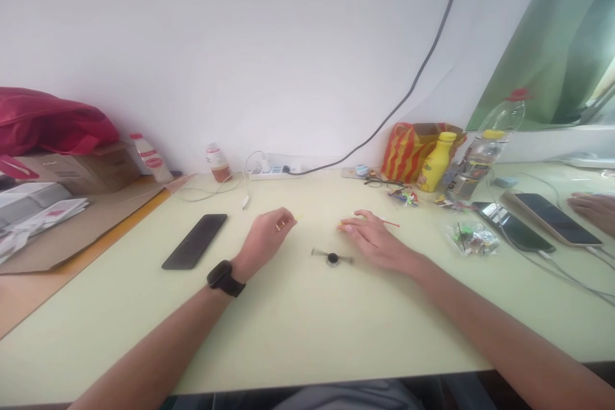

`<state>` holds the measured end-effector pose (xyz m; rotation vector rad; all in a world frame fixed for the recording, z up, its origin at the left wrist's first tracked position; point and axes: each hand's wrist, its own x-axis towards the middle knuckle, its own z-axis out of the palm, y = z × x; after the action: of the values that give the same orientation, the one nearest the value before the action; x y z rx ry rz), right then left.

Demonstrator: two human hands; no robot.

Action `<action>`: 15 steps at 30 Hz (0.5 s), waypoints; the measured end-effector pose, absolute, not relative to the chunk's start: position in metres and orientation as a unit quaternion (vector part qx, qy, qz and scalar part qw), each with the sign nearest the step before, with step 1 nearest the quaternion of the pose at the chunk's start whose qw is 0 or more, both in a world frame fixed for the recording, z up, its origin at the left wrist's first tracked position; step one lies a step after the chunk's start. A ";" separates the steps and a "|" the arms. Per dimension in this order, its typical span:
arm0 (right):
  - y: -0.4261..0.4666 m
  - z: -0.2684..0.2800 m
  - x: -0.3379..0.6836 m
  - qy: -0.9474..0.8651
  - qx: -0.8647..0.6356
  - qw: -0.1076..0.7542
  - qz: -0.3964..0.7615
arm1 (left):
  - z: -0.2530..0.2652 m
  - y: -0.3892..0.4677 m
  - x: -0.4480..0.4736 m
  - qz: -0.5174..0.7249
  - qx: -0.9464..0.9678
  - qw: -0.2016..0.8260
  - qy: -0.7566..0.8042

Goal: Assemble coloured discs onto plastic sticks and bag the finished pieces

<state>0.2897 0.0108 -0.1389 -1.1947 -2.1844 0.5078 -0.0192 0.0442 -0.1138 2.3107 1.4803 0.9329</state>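
Note:
My left hand (270, 232), with a black watch (225, 278) on its wrist, is closed. A thin yellow piece (299, 218) sticks out from its fingertips; its kind is too small to tell. My right hand (372, 238) rests low over the table, fingers bent together, with a tiny yellow bit (341, 227) at the tips. Beyond its knuckles shows a thin red stick (391, 225), partly hidden by the hand. Between the hands, nearer me, lies a small device with a round black centre (332, 259) and two greyish arms.
A black phone (195, 241) lies left. On the right are a clear bag of small parts (473, 238), two charging phones (557, 219) with cables, a yellow bottle (437, 162) and a striped bag (406, 152). A power strip (273, 170) is by the wall. Another person's hand (593, 208) rests far right.

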 end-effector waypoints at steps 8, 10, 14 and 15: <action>0.018 -0.141 0.294 -0.799 -0.457 0.364 0.144 | -0.111 0.041 -0.009 0.425 0.709 0.252 0.503; 0.021 -0.138 0.296 -0.770 -0.470 0.411 0.134 | -0.108 0.038 -0.004 0.439 0.684 0.306 0.496; 0.020 -0.127 0.298 -0.696 -0.498 0.489 0.170 | -0.102 0.029 0.005 0.473 0.643 0.383 0.465; 0.018 -0.124 0.298 -0.678 -0.503 0.500 0.193 | -0.100 0.026 0.007 0.478 0.635 0.396 0.459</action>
<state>0.2980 0.0185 -0.1239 -1.2163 -1.6409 0.4669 0.0068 0.0264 -0.1003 1.6108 1.1632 1.2126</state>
